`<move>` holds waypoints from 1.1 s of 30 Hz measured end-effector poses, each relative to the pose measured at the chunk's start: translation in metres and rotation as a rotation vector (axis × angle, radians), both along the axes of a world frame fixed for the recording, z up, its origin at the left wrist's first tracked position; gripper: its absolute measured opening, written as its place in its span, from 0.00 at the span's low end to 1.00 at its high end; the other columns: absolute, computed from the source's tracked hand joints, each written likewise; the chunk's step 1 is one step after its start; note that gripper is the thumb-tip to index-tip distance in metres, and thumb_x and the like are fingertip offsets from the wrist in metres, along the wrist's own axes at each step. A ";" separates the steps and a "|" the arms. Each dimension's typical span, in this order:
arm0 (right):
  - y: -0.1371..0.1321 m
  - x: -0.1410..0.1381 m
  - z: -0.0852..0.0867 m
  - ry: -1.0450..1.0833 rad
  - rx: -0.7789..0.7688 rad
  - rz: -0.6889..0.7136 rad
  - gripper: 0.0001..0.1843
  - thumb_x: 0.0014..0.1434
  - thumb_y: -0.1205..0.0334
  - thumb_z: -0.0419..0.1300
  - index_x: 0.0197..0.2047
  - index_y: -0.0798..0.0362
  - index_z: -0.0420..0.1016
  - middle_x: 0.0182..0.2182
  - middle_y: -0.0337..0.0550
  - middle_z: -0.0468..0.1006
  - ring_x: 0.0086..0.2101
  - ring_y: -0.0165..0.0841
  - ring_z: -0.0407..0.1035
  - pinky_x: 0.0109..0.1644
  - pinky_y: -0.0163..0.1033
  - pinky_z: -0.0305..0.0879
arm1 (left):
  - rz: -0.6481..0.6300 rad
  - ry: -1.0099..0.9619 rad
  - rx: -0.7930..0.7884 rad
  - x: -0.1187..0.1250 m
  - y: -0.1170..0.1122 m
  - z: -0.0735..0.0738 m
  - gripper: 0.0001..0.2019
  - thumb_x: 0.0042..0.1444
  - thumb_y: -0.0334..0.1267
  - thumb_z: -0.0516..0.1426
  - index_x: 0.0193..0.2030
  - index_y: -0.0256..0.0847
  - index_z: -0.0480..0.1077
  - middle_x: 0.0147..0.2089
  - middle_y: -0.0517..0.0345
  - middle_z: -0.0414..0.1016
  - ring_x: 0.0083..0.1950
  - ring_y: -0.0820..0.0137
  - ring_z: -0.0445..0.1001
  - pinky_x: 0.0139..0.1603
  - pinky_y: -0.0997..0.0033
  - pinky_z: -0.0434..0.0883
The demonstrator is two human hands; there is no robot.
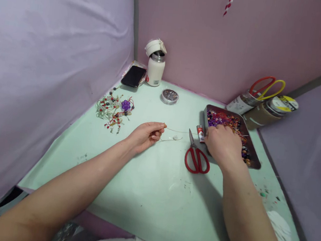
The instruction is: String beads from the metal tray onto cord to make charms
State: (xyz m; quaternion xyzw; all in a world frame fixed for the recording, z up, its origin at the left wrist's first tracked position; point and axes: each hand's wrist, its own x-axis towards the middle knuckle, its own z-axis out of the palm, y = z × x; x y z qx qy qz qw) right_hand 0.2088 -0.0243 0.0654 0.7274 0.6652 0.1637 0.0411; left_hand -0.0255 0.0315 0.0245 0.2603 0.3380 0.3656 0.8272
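Thumb and fingertips of my left hand point(148, 135) are pinched on a thin brown cord point(176, 131) above the table. One length of it stretches right toward the tray, and a loose end curls below. My right hand point(223, 145) is over the metal tray point(253, 158) of beads, with its fingers curled down among them; its fingertips and anything in them are hidden. Purple beads point(217, 119) show beyond its knuckles. Just left of this hand lies a red and white lighter point(200, 133). Red-handled scissors point(196, 155) rest between my hands, blades pointing away.
Beaded strings point(113, 111) lie in a pile at left. Behind are a phone point(134, 76), a white bottle point(155, 69) with its lid up, and a round clear container point(170, 96). Jars point(272, 110) lean by the back right wall, one holding scissors point(268, 88). White cloth point(279, 231) lies at right.
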 end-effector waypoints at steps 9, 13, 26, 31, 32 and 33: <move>0.000 -0.058 0.009 0.526 0.088 0.592 0.14 0.63 0.66 0.47 0.44 0.52 0.74 0.42 0.51 0.72 0.43 0.40 0.65 0.45 0.44 0.60 | -0.044 0.018 0.032 0.000 0.000 -0.006 0.07 0.44 0.33 0.65 0.29 0.32 0.75 0.27 0.59 0.66 0.21 0.86 0.53 0.16 0.85 0.48; -0.002 -0.080 0.001 0.803 -0.059 0.522 0.14 0.64 0.57 0.48 0.44 0.48 0.73 0.42 0.46 0.73 0.41 0.38 0.66 0.45 0.44 0.61 | -0.066 0.008 0.035 0.000 -0.002 -0.005 0.08 0.43 0.34 0.66 0.27 0.31 0.74 0.23 0.64 0.60 0.21 0.86 0.51 0.16 0.85 0.47; -0.001 -0.086 -0.016 0.948 -0.090 0.517 0.10 0.60 0.62 0.54 0.44 0.49 0.73 0.37 0.40 0.76 0.38 0.35 0.69 0.44 0.41 0.62 | -0.126 -0.002 0.047 0.001 -0.004 -0.011 0.07 0.45 0.32 0.64 0.30 0.31 0.74 0.24 0.63 0.63 0.22 0.85 0.53 0.16 0.84 0.46; -0.001 -0.082 -0.025 0.799 -0.023 0.679 0.11 0.61 0.63 0.51 0.43 0.49 0.73 0.39 0.44 0.75 0.38 0.36 0.67 0.42 0.43 0.63 | -0.127 -0.024 0.073 -0.001 -0.002 -0.008 0.06 0.45 0.33 0.64 0.28 0.33 0.71 0.24 0.64 0.62 0.22 0.84 0.53 0.17 0.83 0.48; -0.001 -0.082 -0.027 0.758 -0.008 0.732 0.10 0.62 0.64 0.51 0.42 0.50 0.73 0.40 0.45 0.75 0.39 0.37 0.67 0.42 0.43 0.62 | -0.135 -0.033 0.080 -0.001 -0.002 -0.007 0.07 0.45 0.33 0.64 0.26 0.33 0.70 0.23 0.64 0.61 0.22 0.84 0.52 0.17 0.82 0.49; -0.001 -0.081 -0.028 0.723 0.001 0.779 0.11 0.62 0.64 0.50 0.40 0.50 0.73 0.42 0.46 0.74 0.41 0.37 0.67 0.43 0.44 0.62 | -0.142 -0.043 0.085 -0.001 -0.002 -0.006 0.08 0.46 0.33 0.63 0.25 0.34 0.69 0.22 0.65 0.60 0.21 0.84 0.52 0.18 0.82 0.49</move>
